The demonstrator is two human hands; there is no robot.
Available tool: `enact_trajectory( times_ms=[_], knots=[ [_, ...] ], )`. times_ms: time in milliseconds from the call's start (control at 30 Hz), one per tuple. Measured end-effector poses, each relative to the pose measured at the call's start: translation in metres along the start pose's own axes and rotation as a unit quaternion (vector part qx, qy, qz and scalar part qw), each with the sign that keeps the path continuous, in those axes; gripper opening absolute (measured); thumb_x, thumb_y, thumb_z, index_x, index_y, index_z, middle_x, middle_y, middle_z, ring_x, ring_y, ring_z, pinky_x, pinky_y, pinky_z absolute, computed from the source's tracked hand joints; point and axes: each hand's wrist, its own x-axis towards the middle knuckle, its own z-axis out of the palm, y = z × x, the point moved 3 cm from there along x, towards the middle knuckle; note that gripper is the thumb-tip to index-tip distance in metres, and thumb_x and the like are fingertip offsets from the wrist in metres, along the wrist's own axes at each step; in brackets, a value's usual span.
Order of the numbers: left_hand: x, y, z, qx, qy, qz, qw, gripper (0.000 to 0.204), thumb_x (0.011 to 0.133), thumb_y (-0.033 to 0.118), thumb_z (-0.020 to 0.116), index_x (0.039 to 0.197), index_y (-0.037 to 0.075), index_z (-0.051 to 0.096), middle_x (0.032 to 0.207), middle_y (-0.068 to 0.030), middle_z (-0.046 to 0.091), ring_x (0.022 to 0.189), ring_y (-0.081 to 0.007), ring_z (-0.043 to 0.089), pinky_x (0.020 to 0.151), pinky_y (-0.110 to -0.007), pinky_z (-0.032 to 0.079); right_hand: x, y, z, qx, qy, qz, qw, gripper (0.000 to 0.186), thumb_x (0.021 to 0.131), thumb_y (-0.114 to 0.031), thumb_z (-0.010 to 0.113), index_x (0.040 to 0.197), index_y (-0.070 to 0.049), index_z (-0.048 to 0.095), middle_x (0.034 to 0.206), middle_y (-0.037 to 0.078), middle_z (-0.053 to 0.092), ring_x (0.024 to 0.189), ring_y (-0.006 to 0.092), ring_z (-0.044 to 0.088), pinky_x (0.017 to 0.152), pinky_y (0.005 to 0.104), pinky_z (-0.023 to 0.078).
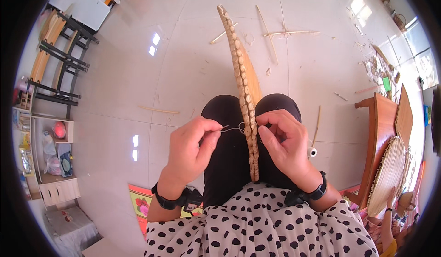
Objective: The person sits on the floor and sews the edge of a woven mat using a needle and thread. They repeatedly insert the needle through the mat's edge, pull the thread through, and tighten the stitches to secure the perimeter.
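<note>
A tan woven straw panel (244, 82), edged with a row of pale round knots, stands upright along the middle, between my knees. My left hand (193, 146) is left of it, thumb and fingertips pinched on a thin needle (224, 126) with pale thread, which loops toward the panel. My right hand (283, 144) is at the panel's right side, fingers curled against it; what they hold is hidden.
Straw strips (291, 32) and a white spool (312, 152) lie on the tiled floor (115, 82). Shelving (62, 188) and stacked frames (59, 55) stand left. Wooden furniture (374, 119) and a round straw piece (386, 174) are right; another person's arm (387, 227) reaches there.
</note>
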Motion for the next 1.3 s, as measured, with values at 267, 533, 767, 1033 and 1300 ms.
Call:
enact_trajectory(
  times_ms=[267, 533, 767, 1033, 1300],
  knots=[
    [0.004, 0.002, 0.017, -0.021, -0.013, -0.011, 1.0, 0.011, 0.087, -0.007, 0.064, 0.096, 0.0, 0.062, 0.086, -0.0103, 0.066, 0.067, -0.0175, 0.064, 0.062, -0.027, 0.05, 0.01, 0.001, -0.001, 0.05, -0.044, 0.039, 0.997, 0.004, 0.09, 0.0, 0.067, 0.092, 0.002, 0.066, 0.08, 0.001, 0.061, 0.061, 0.0035, 0.051, 0.054, 0.0198, 0.041],
    [-0.002, 0.004, 0.028, -0.106, 0.02, -0.01, 0.994, 0.012, 0.088, -0.008, 0.062, 0.097, -0.001, 0.061, 0.105, -0.0167, 0.069, 0.092, -0.023, 0.069, 0.081, -0.031, 0.054, 0.014, 0.007, -0.008, 0.131, -0.025, 0.155, 0.979, 0.009, 0.093, -0.004, 0.064, 0.09, 0.004, 0.061, 0.072, 0.004, 0.061, 0.059, 0.007, 0.053, 0.056, 0.0245, 0.045],
    [-0.021, 0.007, 0.028, -0.193, -0.022, -0.047, 0.98, 0.011, 0.088, -0.007, 0.064, 0.097, -0.001, 0.06, 0.117, -0.0258, 0.067, 0.092, -0.0226, 0.07, 0.08, -0.031, 0.055, 0.01, 0.011, -0.005, 0.113, -0.055, 0.101, 0.987, 0.008, 0.088, -0.003, 0.071, 0.091, 0.002, 0.067, 0.072, 0.003, 0.062, 0.056, 0.0044, 0.052, 0.051, 0.0232, 0.041],
    [-0.026, 0.019, 0.026, -0.174, -0.086, -0.013, 0.981, 0.006, 0.095, -0.002, 0.057, 0.1, 0.0, 0.058, 0.132, -0.0315, 0.057, 0.118, -0.0358, 0.063, 0.101, -0.044, 0.048, 0.01, 0.01, 0.001, 0.092, -0.059, 0.099, 0.989, 0.008, 0.089, -0.004, 0.068, 0.087, 0.003, 0.065, 0.072, 0.005, 0.062, 0.055, 0.0068, 0.051, 0.051, 0.0245, 0.041],
    [-0.025, 0.01, 0.025, -0.246, -0.058, -0.027, 0.967, 0.006, 0.094, -0.001, 0.06, 0.1, 0.001, 0.058, 0.134, -0.0287, 0.057, 0.117, -0.0347, 0.063, 0.1, -0.045, 0.048, 0.01, 0.019, -0.002, 0.272, -0.097, 0.236, 0.928, 0.008, 0.101, -0.007, 0.056, 0.097, -0.001, 0.058, 0.076, -0.003, 0.053, 0.06, 0.0014, 0.042, 0.05, 0.0174, 0.033]
  ],
)
